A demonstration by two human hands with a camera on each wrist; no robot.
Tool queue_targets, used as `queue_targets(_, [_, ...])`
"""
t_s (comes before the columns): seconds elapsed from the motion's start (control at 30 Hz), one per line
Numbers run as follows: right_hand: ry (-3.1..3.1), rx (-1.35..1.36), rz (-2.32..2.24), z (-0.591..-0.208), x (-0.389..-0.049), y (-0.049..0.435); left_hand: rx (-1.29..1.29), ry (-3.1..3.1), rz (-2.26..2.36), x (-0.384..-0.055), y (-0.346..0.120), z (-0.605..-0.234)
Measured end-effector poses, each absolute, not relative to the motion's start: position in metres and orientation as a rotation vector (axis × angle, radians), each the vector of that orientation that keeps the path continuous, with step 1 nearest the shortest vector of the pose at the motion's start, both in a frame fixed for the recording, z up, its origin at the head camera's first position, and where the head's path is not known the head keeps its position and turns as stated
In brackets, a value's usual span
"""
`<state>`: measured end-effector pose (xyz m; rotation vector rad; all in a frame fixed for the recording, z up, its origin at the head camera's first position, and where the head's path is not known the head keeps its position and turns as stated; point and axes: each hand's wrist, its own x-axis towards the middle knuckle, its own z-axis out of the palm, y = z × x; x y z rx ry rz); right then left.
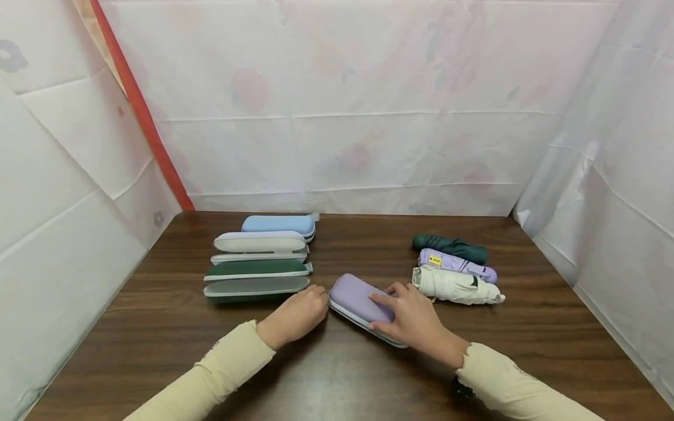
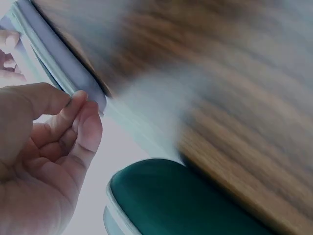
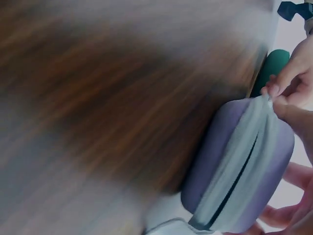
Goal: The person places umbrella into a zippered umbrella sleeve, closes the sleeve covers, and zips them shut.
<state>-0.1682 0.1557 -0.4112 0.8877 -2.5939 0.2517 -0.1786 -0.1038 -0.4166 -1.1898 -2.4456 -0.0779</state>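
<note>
A lavender zip case (image 1: 363,298) lies at a slant on the wooden table, in front of me. My right hand (image 1: 416,318) grips its right end, thumb on the near side and fingers over the top. My left hand (image 1: 302,313) is at the case's left end. In the left wrist view the thumb and fingers of that left hand (image 2: 54,132) pinch at the zip's end, mostly hiding the pull. A dark gap runs between the zip tapes of the case (image 3: 239,171) in the right wrist view.
Left of the hands lie an open green case (image 1: 258,269), an open pale case (image 1: 260,241) and a closed blue case (image 1: 279,223). On the right are folded umbrellas: dark green (image 1: 453,248), lavender (image 1: 458,265) and white (image 1: 458,285). Sheets hang behind the table.
</note>
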Motion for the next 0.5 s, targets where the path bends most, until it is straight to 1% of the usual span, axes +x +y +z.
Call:
queue_targets(0.23, [-2.676, 0.765, 0.167, -0.403, -0.161, 0.143, -1.191, -2.441, -0.059, -0.175, -0.092, -0.413])
queue_targets(0.5, [-2.687, 0.773, 0.11, -0.399, -0.156, 0.127, -1.214, -2.468, -0.151, -0.172, -0.083, -0.417])
